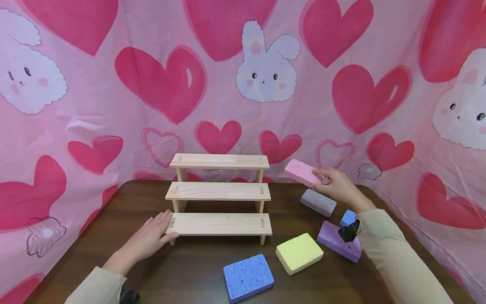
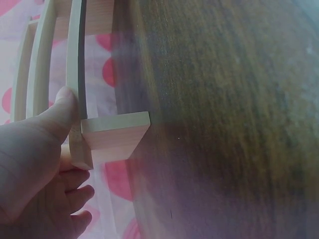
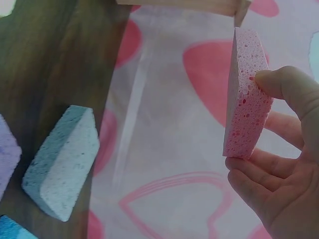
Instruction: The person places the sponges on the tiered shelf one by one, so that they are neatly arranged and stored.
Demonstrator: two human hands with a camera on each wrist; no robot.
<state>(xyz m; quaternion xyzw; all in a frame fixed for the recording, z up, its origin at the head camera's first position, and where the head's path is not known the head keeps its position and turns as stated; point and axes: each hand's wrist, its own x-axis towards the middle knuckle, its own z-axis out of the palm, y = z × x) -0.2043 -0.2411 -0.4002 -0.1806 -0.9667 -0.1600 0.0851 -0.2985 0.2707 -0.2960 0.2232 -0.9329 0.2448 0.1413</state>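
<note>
My right hand (image 1: 334,185) holds a pink sponge (image 1: 303,172) up off the table at the back right. In the right wrist view the thumb lies on the pink sponge's (image 3: 246,99) near face, with fingers behind and below it. A three-step wooden shelf (image 1: 220,191) of pale wood stands left of centre. At the left end of its lowest step, my left hand (image 1: 148,236) grips the corner. From the left wrist view, the thumb (image 2: 65,102) presses the step's front edge while the other fingers bend around the end.
Under the right hand lies a grey sponge (image 1: 318,202). Nearer are a small blue sponge (image 1: 347,218), a purple sponge (image 1: 338,241), partly behind the wrist strap, and a yellow sponge (image 1: 300,253). A larger blue sponge (image 1: 248,277) lies at the front of the brown table (image 1: 182,274). A pink patterned cloth (image 1: 220,109) hangs behind.
</note>
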